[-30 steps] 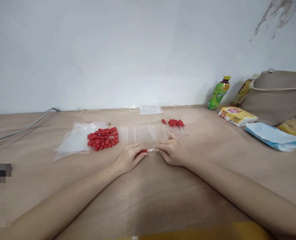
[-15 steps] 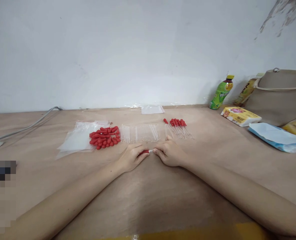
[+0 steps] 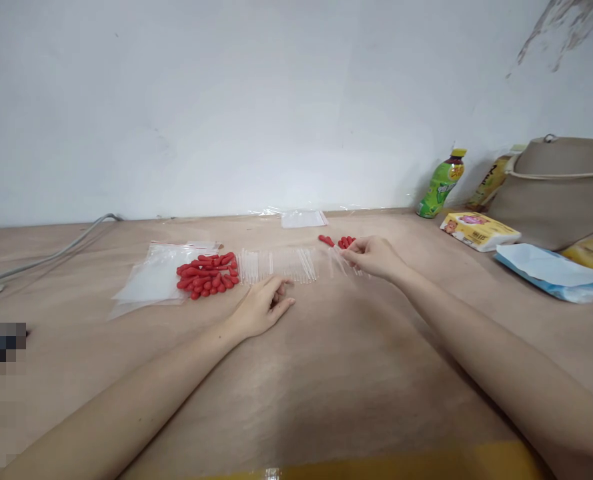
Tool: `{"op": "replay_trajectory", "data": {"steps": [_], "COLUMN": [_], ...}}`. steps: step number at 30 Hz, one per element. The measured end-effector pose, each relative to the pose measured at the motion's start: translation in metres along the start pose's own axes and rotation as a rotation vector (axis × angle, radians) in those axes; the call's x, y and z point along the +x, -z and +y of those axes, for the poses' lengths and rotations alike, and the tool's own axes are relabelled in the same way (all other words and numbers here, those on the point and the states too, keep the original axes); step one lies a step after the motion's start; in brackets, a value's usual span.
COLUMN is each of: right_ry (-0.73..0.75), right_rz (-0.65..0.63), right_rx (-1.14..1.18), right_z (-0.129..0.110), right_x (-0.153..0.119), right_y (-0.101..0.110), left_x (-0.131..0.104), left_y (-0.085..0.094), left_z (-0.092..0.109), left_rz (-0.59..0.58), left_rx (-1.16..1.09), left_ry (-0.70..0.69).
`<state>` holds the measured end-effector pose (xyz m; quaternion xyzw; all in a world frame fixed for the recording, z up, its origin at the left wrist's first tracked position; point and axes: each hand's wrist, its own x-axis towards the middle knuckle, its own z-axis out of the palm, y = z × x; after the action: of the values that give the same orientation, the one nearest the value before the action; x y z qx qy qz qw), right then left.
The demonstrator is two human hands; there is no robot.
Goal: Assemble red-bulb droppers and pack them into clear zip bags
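Observation:
In the head view, my right hand (image 3: 373,257) pinches the clear tube of a red-bulbed dropper (image 3: 326,239), its bulb pointing up and left. Beneath and behind that hand lie several finished-looking droppers (image 3: 347,242), partly covered by my fingers. My left hand (image 3: 263,307) rests on the table with thumb and fingers apart, holding nothing. Just beyond it is a row of clear thin tubes (image 3: 276,265). A pile of loose red rubber bulbs (image 3: 207,275) sits left of the tubes.
Clear zip bags (image 3: 151,273) lie under and left of the bulbs; another small bag (image 3: 303,219) is by the wall. At right are a green bottle (image 3: 441,183), a yellow tissue pack (image 3: 479,231), a blue-white packet (image 3: 553,272) and a beige bag (image 3: 559,193). A grey cable (image 3: 61,248) runs at left.
My hands have parted. The red-bulbed dropper left my left hand, whose fingers opened; my right hand carried it away and right, to the droppers there.

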<state>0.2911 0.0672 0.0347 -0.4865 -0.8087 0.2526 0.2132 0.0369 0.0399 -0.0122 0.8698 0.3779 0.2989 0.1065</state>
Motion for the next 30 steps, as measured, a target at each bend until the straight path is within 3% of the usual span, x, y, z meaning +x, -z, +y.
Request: {"op": "replay_trajectory", "data": {"steps": [3,6,14,23,30], "right_ry": [-0.317,-0.437,-0.412,-0.515,-0.391], "right_rz": [0.371,0.493,0.455,0.289,0.329], "right_rx": [-0.131,-0.278,-0.602,-0.524,-0.565], "right_z": [0.023,0.034,0.032,0.033,0.020], "right_x": [0.009,0.018,0.043,0.044,0.037], "right_y": [0.004,0.000,-0.023,-0.021,-0.025], "left_x": [0.001,0.002,0.001,0.001,0.001], "left_y": [-0.002,-0.002,-0.001,-0.002,-0.001], "left_z": [-0.001,-0.001,-0.002,-0.002,0.000], "left_rz": [-0.042,-0.054,-0.047,-0.060,-0.074], "left_rx": [-0.018,-0.027,-0.025,-0.029,-0.023], "left_ry": [0.015,0.019,0.000,-0.009,-0.007]}}
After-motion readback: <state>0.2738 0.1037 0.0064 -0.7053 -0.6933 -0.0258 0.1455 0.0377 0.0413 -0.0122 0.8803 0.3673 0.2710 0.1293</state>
